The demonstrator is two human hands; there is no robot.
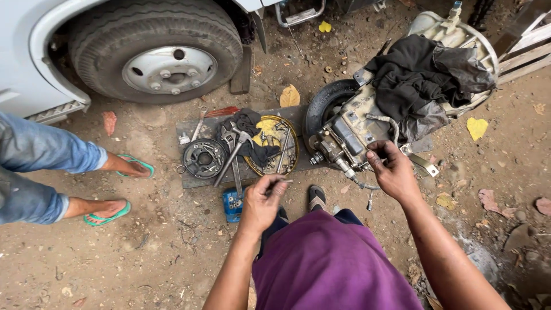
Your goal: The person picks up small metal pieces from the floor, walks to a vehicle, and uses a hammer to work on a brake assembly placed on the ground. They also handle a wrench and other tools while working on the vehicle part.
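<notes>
A: Obs. 1, left hand (261, 202). State?

B: Fingers curled, thumb and forefinger pinching a thin metal pin (282, 182). Pin sticks out rightward past the fingertips. Hand is held over the dirt, just below the board (189, 175).

A: Obs. 2, right hand (392, 170)?

B: Loosely spread, palm down, fingertips at the near edge of the gearbox (356, 129). Whether it grips a part there: cannot tell, the fingers cover the contact.

A: Gearbox position relative to the hands?

B: On the ground ahead of the right hand, touching or just beyond its fingertips; up and to the right of the left hand, well apart from the pin. A black rag (425, 72) is draped over its far half. A small bolt (371, 201) stands in the dirt just below the right hand.

A: Board contents?

B: Brake plate (204, 158), wrench (228, 138), hammer (236, 150), round tray (290, 135) with yellow leaves and small tools. A blue can (232, 205) sits left of the left hand.

A: Surroundings?

B: Truck wheel (158, 49) top left. Another person's feet in green sandals (109, 215) at left.
</notes>
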